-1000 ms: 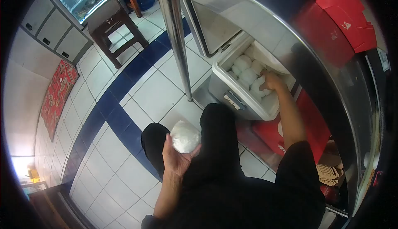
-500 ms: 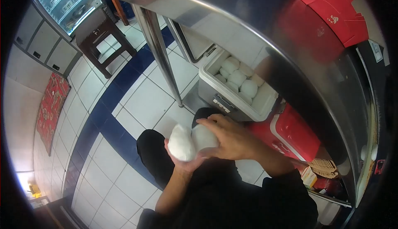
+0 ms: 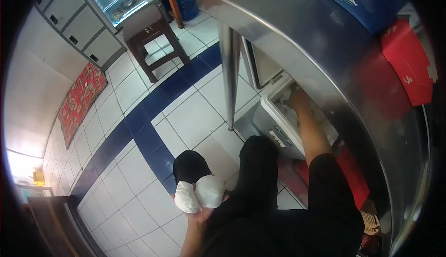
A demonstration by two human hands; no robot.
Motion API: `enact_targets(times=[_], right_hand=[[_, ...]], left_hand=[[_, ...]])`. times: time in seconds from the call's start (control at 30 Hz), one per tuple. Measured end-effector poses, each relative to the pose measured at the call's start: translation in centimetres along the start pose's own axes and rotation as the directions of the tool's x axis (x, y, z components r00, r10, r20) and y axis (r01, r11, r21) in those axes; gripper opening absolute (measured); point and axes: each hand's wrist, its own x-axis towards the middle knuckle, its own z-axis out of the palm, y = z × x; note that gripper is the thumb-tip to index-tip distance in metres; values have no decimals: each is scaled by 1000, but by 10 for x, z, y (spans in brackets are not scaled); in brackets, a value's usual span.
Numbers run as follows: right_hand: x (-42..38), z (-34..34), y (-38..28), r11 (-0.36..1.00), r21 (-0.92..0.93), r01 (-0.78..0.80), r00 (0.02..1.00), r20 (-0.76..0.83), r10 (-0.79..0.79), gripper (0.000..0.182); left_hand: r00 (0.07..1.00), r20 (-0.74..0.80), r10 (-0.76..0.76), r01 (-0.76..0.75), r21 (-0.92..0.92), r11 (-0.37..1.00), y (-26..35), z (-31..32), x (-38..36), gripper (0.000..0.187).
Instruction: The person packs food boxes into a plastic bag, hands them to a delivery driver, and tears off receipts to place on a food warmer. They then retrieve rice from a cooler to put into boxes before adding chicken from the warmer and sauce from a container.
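Observation:
My left hand (image 3: 202, 215) is turned palm up over my left knee, its fingers curled around two rounded white bundles side by side, the left bundle (image 3: 186, 198) and the right bundle (image 3: 210, 192). My right arm reaches down into a grey-and-white cool box (image 3: 266, 101) under the steel counter. Inside it, my right hand (image 3: 299, 100) is among more white bundles (image 3: 290, 115); its fingertips are largely hidden, and I cannot tell whether they grip one. The box's lid (image 3: 261, 66) stands open on the far side.
The steel counter (image 3: 278, 29) overhangs the box, its leg (image 3: 229, 80) standing just left of it. A red box (image 3: 348, 178) is beside the cool box. Blue (image 3: 362, 1) and red (image 3: 409, 62) items lie on the counter. A brown stool (image 3: 153, 34) stands farther off on the tiles.
My right hand has let go of the bundle at my left hand and moved into the cool box. My left hand has moved lower, keeping both bundles. The view has shifted.

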Motion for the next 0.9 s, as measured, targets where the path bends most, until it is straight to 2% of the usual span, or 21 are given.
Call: enact_targets(times=[0.07, 0.1, 0.13, 0.17, 0.2, 0.23, 0.27, 0.3, 0.33, 0.47, 0.5, 0.53, 0.57, 0.6, 0.63, 0.7, 0.77, 0.8, 0.83, 0.87, 0.9], right_hand=[[-35, -29, -33, 971, -194, -139, 990, -53, 131, 88], [-30, -25, -25, 970, -200, -138, 990, -49, 131, 88], [-19, -21, -6, 990, -46, -131, 989, -78, 127, 87], [-4, -17, 17, 987, 110, -117, 985, -111, 130, 85], [11, -12, 42, 842, 534, -70, 990, -66, 124, 79], [0, -20, 56, 842, 533, -83, 987, -70, 142, 79], [-17, -35, 68, 589, 801, -107, 994, 89, 59, 73], [-36, -50, 80, 253, 953, -169, 979, 193, -73, 67], [-58, -60, 88, -114, 959, -259, 946, 228, -230, 62], [-179, -70, 29, -465, 794, -393, 888, 196, -415, 62], [-211, -65, 5, -528, 722, -447, 866, 200, -459, 61], [-243, -59, -15, -581, 646, -495, 846, 206, -492, 61], [-278, -56, -33, -621, 566, -542, 826, 222, -518, 61], [-312, -56, -44, -648, 506, -569, 817, 257, -516, 61], [-348, -61, -53, -667, 466, -581, 814, 329, -479, 61], [-425, -69, -64, -725, 390, -568, 741, 626, -243, 62], [-502, -138, -79, -751, 391, -532, 769, 593, -237, 62], [-534, -165, -79, -741, 435, -512, 828, 482, -289, 64], [-564, -196, -82, -800, 442, -407, 871, 451, -194, 64], [-594, -229, -84, -823, 448, -349, 872, 477, -110, 64], [-622, -257, -86, -839, 449, -308, 861, 507, -45, 64]], left_hand=[[999, -9, 34, -34, -66, 997, 4, -6, -4, 99], [998, -24, 55, -58, -128, 990, 6, -9, -8, 99], [995, 65, 80, -70, -148, 986, 8, -12, -10, 99], [995, 64, 75, -64, -153, 986, 11, -15, -10, 99], [993, 91, 69, -58, -121, 991, 16, -17, -11, 96], [991, 119, 54, -44, -86, 995, 20, -18, -11, 92], [992, 123, 29, -19, -85, 996, 23, -17, -9, 92], [983, 186, 0, 25, -132, 991, 25, -14, -7, 90], [970, 242, -32, 76, -176, 981, 27, -9, -9, 87], [974, 140, -177, 201, -183, 962, 30, 38, -23, 85], [967, 130, -217, 238, -170, 956, 30, 50, -29, 93], [955, 118, -272, 288, -147, 946, 33, 66, -36, 102], [933, 115, -341, 354, -120, 928, 33, 87, -44, 102], [921, 48, -388, 389, -206, 898, 31, 110, -54, 107], [895, -24, -446, 422, -286, 861, 25, 141, -57, 112], [824, 39, -566, 560, -217, 800, 10, 221, -63, 112], [772, -57, -633, 600, -263, 756, 19, 257, -76, 100], [779, 9, -627, 621, -143, 771, 19, 272, -79, 94], [775, 86, -626, 630, -30, 776, 15, 291, -78, 89], [754, -129, -644, 631, -128, 765, 11, 336, -85, 82], [718, -151, -679, 674, -89, 733, 9, 362, -86, 82]])
